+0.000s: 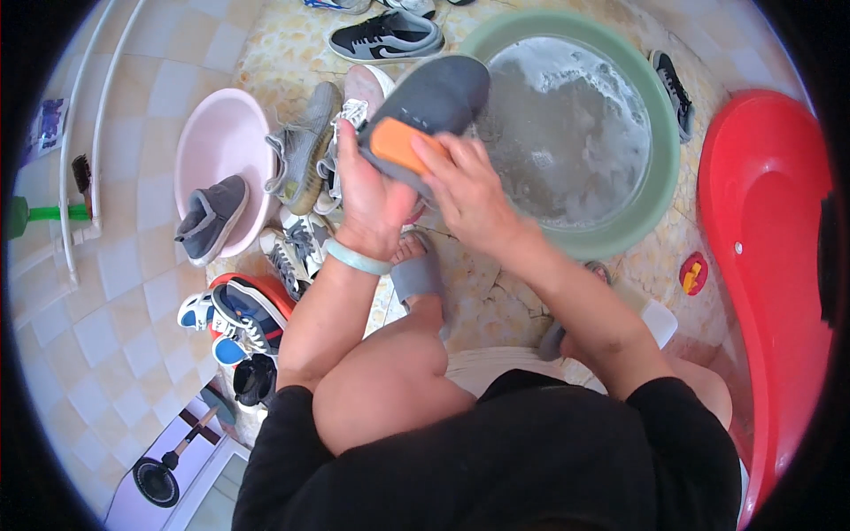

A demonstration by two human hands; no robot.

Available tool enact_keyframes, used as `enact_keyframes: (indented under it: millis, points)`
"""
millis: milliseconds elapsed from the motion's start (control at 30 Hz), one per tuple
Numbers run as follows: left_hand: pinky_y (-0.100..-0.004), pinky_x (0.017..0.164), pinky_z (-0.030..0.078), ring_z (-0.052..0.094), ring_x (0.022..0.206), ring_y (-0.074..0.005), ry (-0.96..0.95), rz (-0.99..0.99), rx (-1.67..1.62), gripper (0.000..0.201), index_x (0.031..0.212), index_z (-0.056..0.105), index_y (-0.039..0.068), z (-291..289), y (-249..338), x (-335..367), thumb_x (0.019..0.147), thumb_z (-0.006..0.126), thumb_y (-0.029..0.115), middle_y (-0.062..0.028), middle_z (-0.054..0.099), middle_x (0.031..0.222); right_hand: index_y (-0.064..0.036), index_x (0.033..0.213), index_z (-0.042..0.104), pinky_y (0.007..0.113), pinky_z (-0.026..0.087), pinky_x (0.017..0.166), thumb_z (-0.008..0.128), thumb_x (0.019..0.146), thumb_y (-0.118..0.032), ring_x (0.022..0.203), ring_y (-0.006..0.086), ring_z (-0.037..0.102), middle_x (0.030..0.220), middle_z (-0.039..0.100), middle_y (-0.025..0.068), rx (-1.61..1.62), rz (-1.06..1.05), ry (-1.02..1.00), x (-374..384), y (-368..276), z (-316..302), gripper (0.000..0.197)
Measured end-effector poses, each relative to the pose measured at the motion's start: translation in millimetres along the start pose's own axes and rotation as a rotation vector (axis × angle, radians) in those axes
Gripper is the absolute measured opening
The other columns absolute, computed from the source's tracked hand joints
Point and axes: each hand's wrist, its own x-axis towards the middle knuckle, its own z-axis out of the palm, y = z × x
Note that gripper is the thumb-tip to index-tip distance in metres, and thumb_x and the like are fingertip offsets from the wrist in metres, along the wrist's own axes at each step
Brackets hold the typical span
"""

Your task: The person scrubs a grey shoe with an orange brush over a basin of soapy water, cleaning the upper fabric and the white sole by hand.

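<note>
My left hand (372, 199) supports a dark grey shoe (443, 88) from beneath at its near end, thumb raised, other fingers mostly hidden. The shoe's rounded toe points away to the right, over the rim of a green basin (662, 150) of cloudy, foamy water (567, 133). In my right hand (469, 190) is an orange scrubbing block (398, 146), pressed against the shoe near my left thumb; its underside is hidden, so I cannot tell whether it has bristles. A pale green bangle (357, 257) circles my left wrist.
A pink basin (190, 146) at left has a grey shoe (212, 219) on its rim. Several shoes lie nearby, including a grey knit sneaker (305, 146) and a black-and-grey sneaker (386, 37). A red plastic tub (753, 177) stands right. A white rail (97, 115) runs along the left wall.
</note>
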Motion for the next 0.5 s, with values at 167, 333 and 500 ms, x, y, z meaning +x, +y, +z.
enact_keyframes:
  millis: [167, 333, 500]
  points:
    - [-0.0449, 0.108, 0.032, 0.045, 0.125, -0.032, 0.011, -0.011, -0.045, 0.085, 0.134, 0.039, -0.002, 10, -7, 1, 0.092, 0.018, 0.069, -0.0164, 0.049, 0.133, -0.006, 0.124, 0.058, 0.041, 0.042, 0.088, 0.06, 0.082, -0.002, 0.096, 0.036, 0.051, 0.11, 0.057, 0.0179, -0.168, 0.018, -0.075, 46, 8, -1, 0.043]
    - [-0.0459, 0.108, 0.032, 0.044, 0.126, -0.0348, -0.039, 0.014, -0.044, 0.091, 0.138, 0.037, -0.003, 4, 7, 11, 0.09, 0.016, 0.072, -0.0195, 0.046, 0.137, -0.005, 0.123, 0.058, 0.041, 0.043, 0.088, 0.061, 0.082, -0.003, 0.097, 0.0365, 0.051, 0.112, 0.055, 0.0188, 0.014, -0.002, -0.05, -24, -7, -24, 0.041]
    - [-0.0439, 0.106, 0.035, 0.046, 0.124, -0.0299, 0.016, 0.042, -0.004, 0.087, 0.135, 0.04, 0.001, -10, -5, 12, 0.089, 0.023, 0.072, -0.0164, 0.051, 0.131, -0.004, 0.118, 0.06, 0.043, 0.043, 0.086, 0.062, 0.082, -0.006, 0.097, 0.0358, 0.052, 0.111, 0.055, 0.0181, -0.054, -0.113, 0.021, 16, 2, -6, 0.036]
